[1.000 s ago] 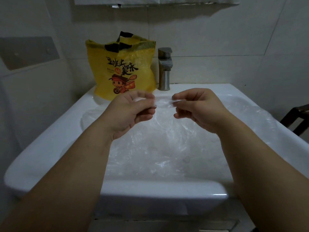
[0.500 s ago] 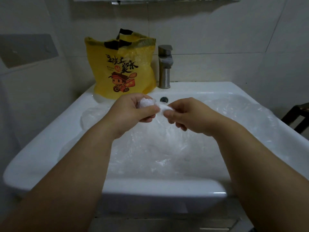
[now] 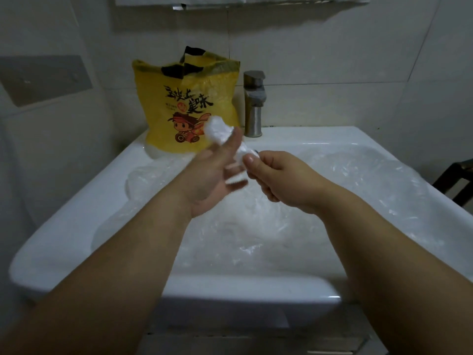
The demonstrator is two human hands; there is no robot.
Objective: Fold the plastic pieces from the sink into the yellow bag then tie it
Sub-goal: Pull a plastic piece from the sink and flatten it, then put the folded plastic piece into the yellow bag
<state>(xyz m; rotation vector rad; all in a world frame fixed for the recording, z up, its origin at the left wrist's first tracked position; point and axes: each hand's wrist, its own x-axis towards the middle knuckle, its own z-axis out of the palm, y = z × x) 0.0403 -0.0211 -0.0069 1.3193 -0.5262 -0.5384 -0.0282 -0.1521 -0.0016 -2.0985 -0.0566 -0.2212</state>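
Note:
A yellow bag [image 3: 179, 98] with a cartoon print and black handles stands upright on the sink's back left corner. Over the basin I hold a small folded plastic piece [image 3: 217, 130], bunched and white. My left hand [image 3: 215, 172] is palm up with blurred fingers, and the piece's bunched end rests at its thumb tip. My right hand [image 3: 276, 175] pinches the other end of the piece. More clear plastic pieces [image 3: 281, 221] lie crumpled in the white sink [image 3: 230, 288] beneath my hands.
A metal faucet [image 3: 254, 103] stands at the back of the sink, right of the bag. Tiled walls enclose the sink on the left and behind. A dark chair frame [image 3: 458, 180] shows at the right edge.
The piece, stretched between both hands a second ago, is now bunched small. My left hand has turned palm up and lifted the bunched end toward the bag.

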